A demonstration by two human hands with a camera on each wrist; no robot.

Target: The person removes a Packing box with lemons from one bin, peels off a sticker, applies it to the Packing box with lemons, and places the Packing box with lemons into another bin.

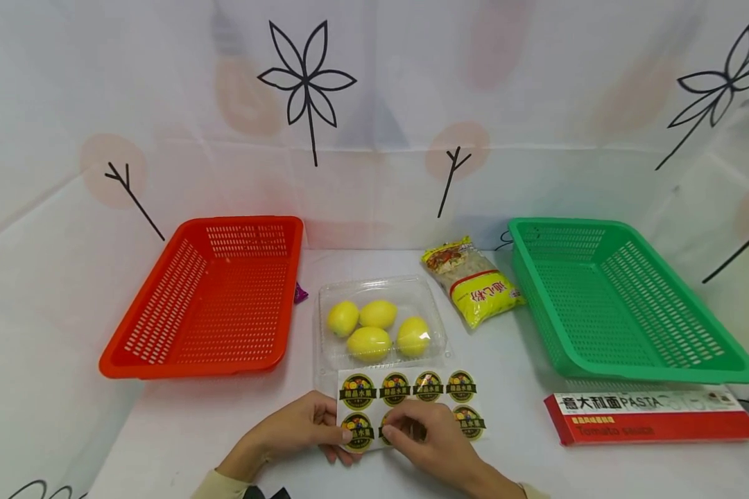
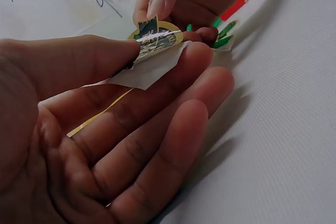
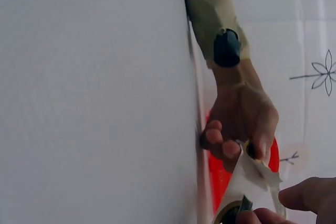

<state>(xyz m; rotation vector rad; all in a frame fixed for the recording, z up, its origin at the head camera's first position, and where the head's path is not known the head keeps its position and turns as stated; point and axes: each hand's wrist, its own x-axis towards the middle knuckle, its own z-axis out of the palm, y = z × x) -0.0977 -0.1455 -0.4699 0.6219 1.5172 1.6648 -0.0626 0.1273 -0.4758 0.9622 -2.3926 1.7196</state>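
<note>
A white sheet of round black-and-gold stickers (image 1: pixel 412 378) lies at the front of the table, its top edge over the front of a clear plastic clamshell box (image 1: pixel 331 357). My left hand (image 1: pixel 302 426) grips the sheet's lower left corner, thumb on top and fingers underneath. In the left wrist view the sheet's edge bends up between thumb and fingers. My right hand (image 1: pixel 433 440) pinches at a sticker (image 2: pixel 152 38) in the lower row, partly hidden by its fingers. Several yellow lemons (image 1: pixel 369 343) sit inside the box.
A red basket (image 1: pixel 277 353) stands at the left, with a small purple packet (image 1: pixel 300 294) beside it. On the right are a green basket (image 1: pixel 537 312), a yellow bag of pasta (image 1: pixel 474 284) and a red-and-white pasta box (image 1: pixel 655 419). Patterned white cloth (image 1: pixel 381 187) hangs behind.
</note>
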